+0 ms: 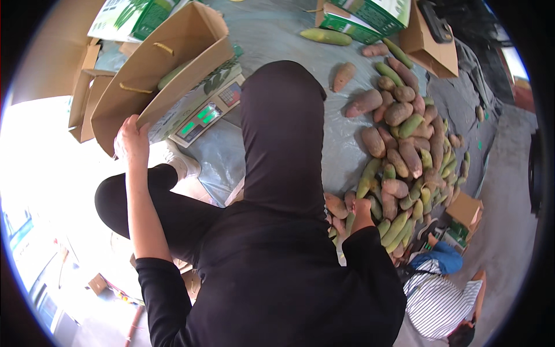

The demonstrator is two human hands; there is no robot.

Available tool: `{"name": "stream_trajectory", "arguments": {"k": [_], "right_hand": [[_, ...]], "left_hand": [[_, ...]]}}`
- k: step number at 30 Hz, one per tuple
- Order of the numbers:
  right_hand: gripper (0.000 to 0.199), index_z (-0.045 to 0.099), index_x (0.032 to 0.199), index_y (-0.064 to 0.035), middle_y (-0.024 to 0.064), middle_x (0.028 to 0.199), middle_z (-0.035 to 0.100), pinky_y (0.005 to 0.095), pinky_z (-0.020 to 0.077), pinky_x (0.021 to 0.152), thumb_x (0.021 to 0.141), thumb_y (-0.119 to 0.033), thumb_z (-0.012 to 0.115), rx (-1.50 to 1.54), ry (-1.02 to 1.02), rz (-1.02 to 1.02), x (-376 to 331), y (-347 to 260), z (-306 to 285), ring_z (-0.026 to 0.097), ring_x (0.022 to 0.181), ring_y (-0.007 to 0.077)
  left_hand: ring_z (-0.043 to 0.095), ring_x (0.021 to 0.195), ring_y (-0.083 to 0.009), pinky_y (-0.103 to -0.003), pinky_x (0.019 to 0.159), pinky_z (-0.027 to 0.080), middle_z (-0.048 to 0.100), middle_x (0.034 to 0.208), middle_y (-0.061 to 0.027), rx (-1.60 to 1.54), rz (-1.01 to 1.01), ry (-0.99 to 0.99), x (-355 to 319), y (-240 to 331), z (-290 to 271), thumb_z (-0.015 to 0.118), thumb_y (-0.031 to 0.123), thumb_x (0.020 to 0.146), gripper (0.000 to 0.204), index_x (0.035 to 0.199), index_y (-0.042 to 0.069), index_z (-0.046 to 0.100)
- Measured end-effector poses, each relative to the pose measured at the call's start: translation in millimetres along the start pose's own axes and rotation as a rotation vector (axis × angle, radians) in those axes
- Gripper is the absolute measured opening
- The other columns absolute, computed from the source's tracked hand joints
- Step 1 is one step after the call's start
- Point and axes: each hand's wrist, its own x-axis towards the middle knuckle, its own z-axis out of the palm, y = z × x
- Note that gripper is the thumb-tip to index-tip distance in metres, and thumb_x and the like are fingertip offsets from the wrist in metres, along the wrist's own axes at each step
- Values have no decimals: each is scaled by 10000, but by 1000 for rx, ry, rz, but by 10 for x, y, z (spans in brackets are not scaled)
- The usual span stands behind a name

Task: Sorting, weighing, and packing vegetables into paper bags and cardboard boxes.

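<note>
My left hand [132, 139] pinches the near corner of an open-topped cardboard box [191, 37] with yellow rope handles. The box is tilted, and a green vegetable [173, 75] lies partly hidden in it. Under or against its side is a digital scale [202, 118] with lit green displays. On my right is a heap of long green vegetables [396, 228] and brownish-pink tubers like sweet potatoes [399, 114]. My right hand [362, 214] is at the heap's near left edge, fingers curled; what they hold, if anything, is hidden.
Green-and-white cartons [364, 23] stand at the far side, beside an open brown box [428, 46]. One green vegetable [325, 37] lies apart on the grey plastic sheet [272, 34]. At the lower right, a person in a striped top [439, 301] is near another cardboard box [464, 209].
</note>
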Motion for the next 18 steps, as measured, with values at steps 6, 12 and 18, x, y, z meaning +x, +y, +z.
{"name": "stream_trajectory", "arguments": {"k": [6, 12, 18], "right_hand": [[185, 650, 851, -6, 138, 738, 648, 360, 472, 526, 808, -152, 545, -1344, 25, -666, 105, 80, -103, 647, 679, 271], [299, 649, 882, 52, 213, 893, 658, 386, 494, 744, 782, -218, 566, -901, 151, -335, -312, -12, -406, 630, 915, 336], [319, 650, 889, 58, 265, 941, 631, 414, 490, 783, 770, -223, 558, -577, 354, -376, -1389, -799, -291, 611, 918, 397]], "left_hand": [[600, 875, -287, -394, 748, 465, 628, 900, -83, 34, -14, -24, 20, 16, -10, 660, 149, 732, 208, 917, 72, 606], [593, 906, -253, -399, 763, 434, 620, 889, -58, -10, -20, -36, 28, 58, 31, 661, 163, 730, 174, 885, 103, 609], [592, 896, -239, -386, 759, 428, 620, 878, -51, 24, -47, -40, -53, 38, -75, 657, 132, 736, 137, 862, 102, 613]]}}
